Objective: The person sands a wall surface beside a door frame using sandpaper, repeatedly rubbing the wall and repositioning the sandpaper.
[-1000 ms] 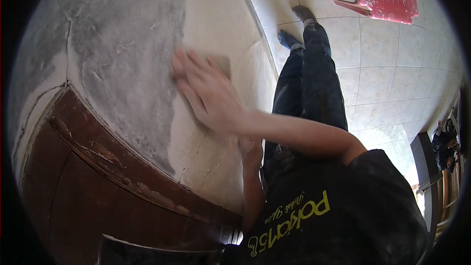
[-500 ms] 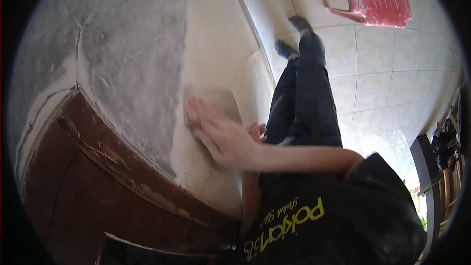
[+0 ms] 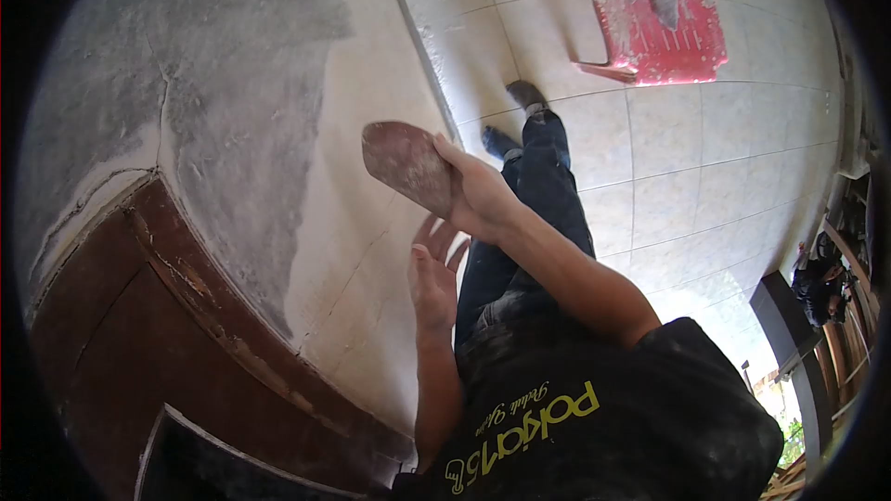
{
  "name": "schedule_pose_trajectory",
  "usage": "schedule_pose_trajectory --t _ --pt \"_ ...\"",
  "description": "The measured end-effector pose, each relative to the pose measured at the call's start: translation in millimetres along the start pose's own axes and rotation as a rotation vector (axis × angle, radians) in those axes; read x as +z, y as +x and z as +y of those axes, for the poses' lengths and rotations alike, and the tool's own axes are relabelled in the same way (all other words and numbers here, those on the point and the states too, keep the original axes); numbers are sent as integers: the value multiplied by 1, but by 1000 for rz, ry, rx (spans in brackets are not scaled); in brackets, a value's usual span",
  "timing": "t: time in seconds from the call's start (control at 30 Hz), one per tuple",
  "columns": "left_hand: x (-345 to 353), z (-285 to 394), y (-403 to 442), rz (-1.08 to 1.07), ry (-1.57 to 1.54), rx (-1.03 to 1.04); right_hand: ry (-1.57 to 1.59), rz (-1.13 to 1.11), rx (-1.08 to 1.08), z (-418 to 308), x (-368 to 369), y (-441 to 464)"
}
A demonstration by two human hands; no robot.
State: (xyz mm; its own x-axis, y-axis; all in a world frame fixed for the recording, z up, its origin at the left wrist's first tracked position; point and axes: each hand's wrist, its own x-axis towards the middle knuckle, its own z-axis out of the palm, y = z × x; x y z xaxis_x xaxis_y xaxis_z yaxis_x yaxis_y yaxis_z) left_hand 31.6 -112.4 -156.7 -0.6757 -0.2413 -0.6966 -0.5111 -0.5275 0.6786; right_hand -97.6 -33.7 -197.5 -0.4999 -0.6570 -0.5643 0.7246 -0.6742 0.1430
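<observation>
My right hand (image 3: 478, 190) grips a dusty reddish-brown piece of sandpaper (image 3: 404, 160) by its near end, the thumb on top. The sheet has a rounded far end, and its whitish-smeared face is turned up toward me. It is held in front of the pale, filled strip of wall (image 3: 348, 250), apart from it. Just below, my left hand (image 3: 432, 283) is raised with its fingers spread and nothing in it. Rough grey plaster (image 3: 241, 111) lies beyond the pale strip, with a crack running through it.
A brown wooden frame (image 3: 232, 325) borders the wall at lower left. On the tiled floor (image 3: 594, 158) stands a red plastic chair (image 3: 677, 51) smeared with white, with small lumps on its seat. Another person in dark clothing (image 3: 819, 283) is at the far right.
My right hand has come off the wall and turned, bringing the sandpaper's face into view. My left hand, mostly hidden before, now shows with fingers spread. The whole view has shifted.
</observation>
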Motion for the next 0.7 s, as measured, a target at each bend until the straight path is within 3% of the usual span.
schedule_pose_trajectory --t 0.07,0.17,0.2,0.27,0.4,0.5,0.53,0.63,0.67,0.7 --pt "25 10 14 0 -212 91 -45 21 -23 -5 -5 -25" --pt "43 15 36 102 -108 125 -133 68 -126 -18 -9 -54" --pt "54 23 39 136 -206 93 -195 94 -173 -23 -10 -60" --pt "64 25 44 86 -30 149 -244 110 -244 -37 -13 -64" --pt "80 23 46 70 200 234 -641 215 -336 -74 3 -72" --pt "88 22 53 39 307 275 -1392 414 -895 -92 -20 -67" --pt "88 23 52 22 344 283 -1503 545 -963 -101 -21 -74" --pt "90 20 53 -82 428 196 -1878 81 -925 -135 -18 -84" --pt "91 20 50 -66 410 177 -1860 -80 -875 -139 -17 -82" --pt "93 21 51 -53 396 158 -1813 -90 -671 -146 -14 -83"
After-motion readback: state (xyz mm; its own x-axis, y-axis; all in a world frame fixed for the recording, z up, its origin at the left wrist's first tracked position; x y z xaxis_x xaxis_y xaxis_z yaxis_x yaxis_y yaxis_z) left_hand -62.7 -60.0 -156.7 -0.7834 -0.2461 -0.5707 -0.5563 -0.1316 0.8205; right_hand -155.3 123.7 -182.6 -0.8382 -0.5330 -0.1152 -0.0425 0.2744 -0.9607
